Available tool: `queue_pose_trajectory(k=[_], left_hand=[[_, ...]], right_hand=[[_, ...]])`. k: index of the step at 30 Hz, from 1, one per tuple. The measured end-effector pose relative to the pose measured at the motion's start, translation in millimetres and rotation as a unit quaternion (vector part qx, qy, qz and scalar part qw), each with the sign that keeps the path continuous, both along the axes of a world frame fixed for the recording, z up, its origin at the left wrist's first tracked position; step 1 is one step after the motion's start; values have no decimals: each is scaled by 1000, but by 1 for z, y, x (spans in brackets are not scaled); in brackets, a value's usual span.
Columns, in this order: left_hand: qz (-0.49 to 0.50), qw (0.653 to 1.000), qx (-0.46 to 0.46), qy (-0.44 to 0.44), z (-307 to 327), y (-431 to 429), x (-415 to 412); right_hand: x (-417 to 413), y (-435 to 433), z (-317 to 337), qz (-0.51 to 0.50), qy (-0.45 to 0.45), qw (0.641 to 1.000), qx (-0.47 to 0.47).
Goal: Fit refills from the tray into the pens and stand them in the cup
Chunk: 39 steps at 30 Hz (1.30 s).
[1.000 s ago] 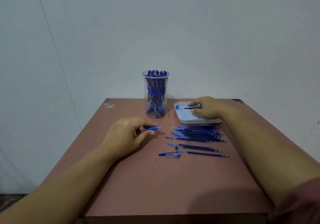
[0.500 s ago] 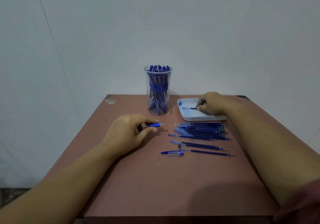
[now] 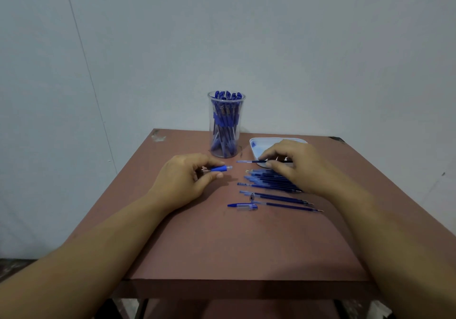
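The refill (image 3: 249,161) hung level just off the near lip of the tray (image 3: 255,143), at about 1 o'clock on the bench (image 3: 222,244), with its free end aimed toward 9 o'clock. The right hand (image 3: 296,168) pinched it between the thumb and curled fingers (image 3: 276,149). Facing it, near 11 o'clock, the left hand (image 3: 182,180) pinched the pen barrel (image 3: 220,168) between thumb and forefinger, its blue end poking toward 3 o'clock, close to the refill but not touching it.

The step in hand looked to be threading one into the other. It would go best with both pieces brought onto one line, the barrel kept quiet, the refill gripped nearer its leading end so the thin stem would not bow, and the push made gently until it seated.

The refill was a slim dark-blue stem fading to a paler, clearer end (its other end sat under the hand, so which end bore the tip could not be told).

Further out, a heap of spare refills (image 3: 269,181) lay at 3 o'clock, with two loose ones and a blue cap (image 3: 243,206) nearer the person. The clear cup (image 3: 226,111) stood at 12 o'clock, crowded with upright pens.
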<state>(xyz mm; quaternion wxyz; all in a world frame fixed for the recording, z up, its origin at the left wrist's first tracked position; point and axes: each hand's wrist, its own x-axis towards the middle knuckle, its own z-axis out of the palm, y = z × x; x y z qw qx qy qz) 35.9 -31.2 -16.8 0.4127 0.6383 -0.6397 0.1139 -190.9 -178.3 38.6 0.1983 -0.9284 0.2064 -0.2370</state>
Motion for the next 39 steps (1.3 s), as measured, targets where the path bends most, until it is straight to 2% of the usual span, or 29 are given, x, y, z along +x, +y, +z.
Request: queue_pose_trajectory(k=[4, 8, 20, 27, 31, 39], left_hand=[[-3, 1000, 3, 17, -1, 4, -2], [-6, 1000, 2, 29, -2, 4, -3], [-26, 998, -2, 62, 2, 7, -8], [-12, 999, 32, -27, 0, 8, -1], [-14, 998, 25, -63, 2, 7, -10], [-14, 1000, 17, -10, 2, 9, -7]], right_hand=[[-2, 5, -20, 8, -70, 997, 3], [0, 7, -25, 16, -86, 996, 13], [3, 6, -32, 29, -81, 996, 29], [4, 8, -33, 32, -36, 999, -8], [12, 20, -32, 55, -20, 996, -62], [0, 10, -32, -3, -53, 997, -54]])
